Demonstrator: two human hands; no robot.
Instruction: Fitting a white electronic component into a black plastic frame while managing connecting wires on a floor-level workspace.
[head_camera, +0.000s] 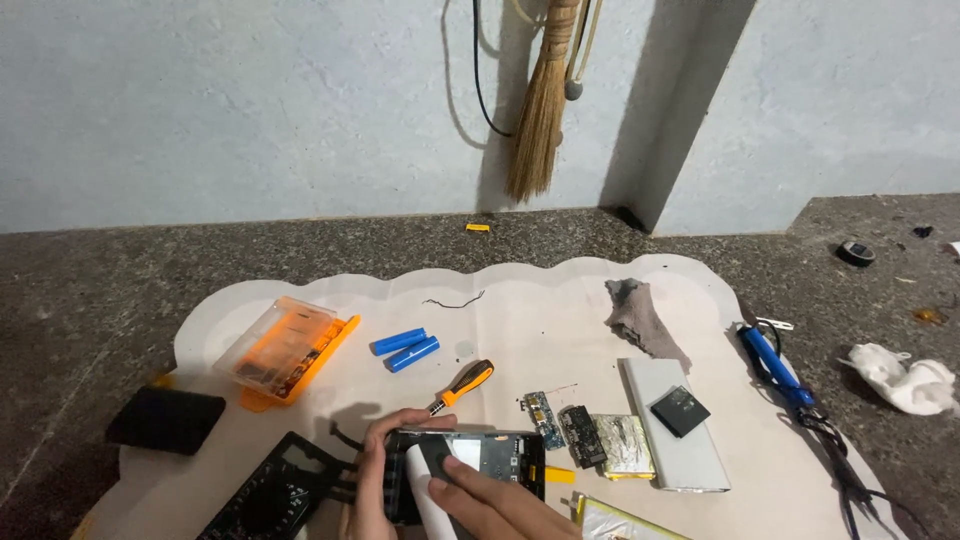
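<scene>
My left hand (378, 470) grips the left edge of an opened dark phone body (490, 455) lying on the white mat (540, 310) at the bottom centre. My right hand (500, 505) rests fingers on its open inside, beside a white strip there. An orange-handled screwdriver (462, 385) lies just above the phone, tip toward my left hand. Small circuit boards (565, 425) and a silvery flat battery (625, 445) sit right of the phone.
Two blue cylindrical cells (405, 347), an orange bit case (285, 350), a black multimeter (265, 495), a dark pouch (165, 420), a white power bank (675, 425) with a black square part, a grey rag (640, 315), a blue soldering iron (775, 365), crumpled tissue (900, 380). A broom (540, 100) hangs on the wall.
</scene>
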